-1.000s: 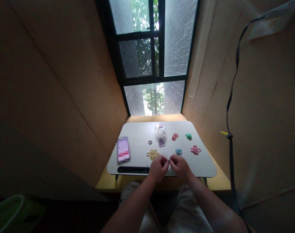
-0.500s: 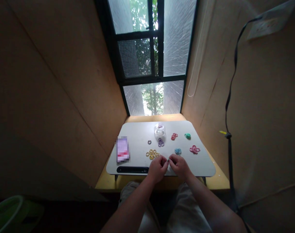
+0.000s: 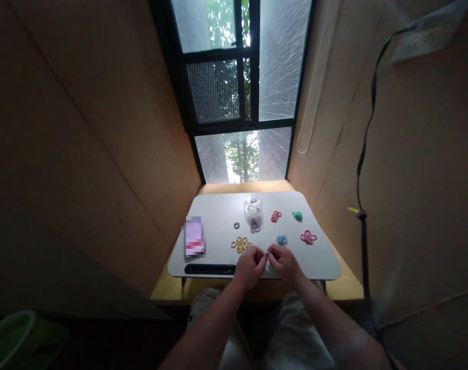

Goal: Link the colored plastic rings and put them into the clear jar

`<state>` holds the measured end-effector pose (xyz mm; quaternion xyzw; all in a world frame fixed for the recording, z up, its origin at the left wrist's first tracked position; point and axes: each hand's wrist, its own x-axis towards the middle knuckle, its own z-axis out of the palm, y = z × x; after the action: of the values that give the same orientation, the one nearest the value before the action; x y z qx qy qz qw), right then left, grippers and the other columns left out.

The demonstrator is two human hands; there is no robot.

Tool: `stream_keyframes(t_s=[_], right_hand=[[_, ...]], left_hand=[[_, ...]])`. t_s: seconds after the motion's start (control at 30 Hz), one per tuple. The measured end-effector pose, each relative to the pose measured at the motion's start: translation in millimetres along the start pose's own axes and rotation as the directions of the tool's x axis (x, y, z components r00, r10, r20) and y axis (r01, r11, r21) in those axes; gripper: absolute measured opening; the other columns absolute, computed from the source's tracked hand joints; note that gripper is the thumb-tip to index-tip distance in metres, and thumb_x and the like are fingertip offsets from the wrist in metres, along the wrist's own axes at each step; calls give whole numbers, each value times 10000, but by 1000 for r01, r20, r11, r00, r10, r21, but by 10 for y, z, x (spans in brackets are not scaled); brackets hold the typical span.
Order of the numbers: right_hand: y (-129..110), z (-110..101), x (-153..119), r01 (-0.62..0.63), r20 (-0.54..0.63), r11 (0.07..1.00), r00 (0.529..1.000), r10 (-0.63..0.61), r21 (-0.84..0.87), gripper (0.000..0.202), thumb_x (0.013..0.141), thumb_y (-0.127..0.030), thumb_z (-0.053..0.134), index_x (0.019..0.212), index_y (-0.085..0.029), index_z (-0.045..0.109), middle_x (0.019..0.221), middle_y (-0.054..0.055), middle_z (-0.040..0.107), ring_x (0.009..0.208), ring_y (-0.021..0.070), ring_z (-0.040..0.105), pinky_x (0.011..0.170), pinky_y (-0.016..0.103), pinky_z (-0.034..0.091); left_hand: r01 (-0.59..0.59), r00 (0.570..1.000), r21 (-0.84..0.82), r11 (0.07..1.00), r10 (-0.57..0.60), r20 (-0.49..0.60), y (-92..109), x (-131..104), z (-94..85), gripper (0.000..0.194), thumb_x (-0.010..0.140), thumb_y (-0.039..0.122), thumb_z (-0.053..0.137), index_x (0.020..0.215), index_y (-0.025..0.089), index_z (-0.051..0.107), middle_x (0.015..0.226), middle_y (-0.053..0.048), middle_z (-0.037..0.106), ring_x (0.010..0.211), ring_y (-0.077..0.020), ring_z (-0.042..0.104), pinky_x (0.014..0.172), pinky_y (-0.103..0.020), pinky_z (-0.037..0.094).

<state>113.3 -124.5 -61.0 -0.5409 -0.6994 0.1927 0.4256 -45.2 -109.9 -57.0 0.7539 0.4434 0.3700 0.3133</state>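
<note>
Pinching a tiny item (image 3: 266,254) over the near side of the white bench (image 3: 214,210), my left hand (image 3: 250,267) and right hand (image 3: 283,263) keep their fingers closed on it; less green shows there than before. Just beyond, the yellow rings (image 3: 240,246) and blue rings (image 3: 282,239) lie unchanged.

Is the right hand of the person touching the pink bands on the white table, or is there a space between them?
Apart: the head view shows bare white table between the right hand and the pink bands.
</note>
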Motion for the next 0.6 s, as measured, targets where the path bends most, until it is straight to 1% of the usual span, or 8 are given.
stream_keyframes(t_s=[0.23, 0.43, 0.6], right_hand=[[7, 0, -4, 19, -11, 1000, 1000, -19, 5, 159, 816, -212, 486, 661, -195, 517, 608, -28, 505, 595, 124, 480, 582, 237, 351], [-4, -6, 1, 0, -11, 1000, 1000, 0, -1, 152, 818, -207, 483, 670, -199, 518, 605, -29, 508, 586, 125, 475, 574, 239, 351], [-11, -7, 2, 12, -25, 1000, 1000, -12, -15, 156, 812, -203, 482, 661, -199, 522, 606, -25, 513, 591, 127, 471, 576, 242, 350]], left_hand=[[11, 1000, 11, 1000, -11, 15, 19, -10, -9, 136, 810, 292, 548, 733, 180, 547, 654, 23, 537, 614, -115, 470, 594, -244, 325], [6, 1000, 35, 999, -7, 27, 44, -21, -15, 141, 810, 299, 547, 733, 181, 554, 650, 22, 539, 610, -117, 461, 592, -248, 319], [3, 999, 36, 999, -4, 32, 43, -25, -15, 143, 813, 302, 550, 735, 182, 553, 651, 24, 539, 609, -115, 460, 592, -245, 319]])
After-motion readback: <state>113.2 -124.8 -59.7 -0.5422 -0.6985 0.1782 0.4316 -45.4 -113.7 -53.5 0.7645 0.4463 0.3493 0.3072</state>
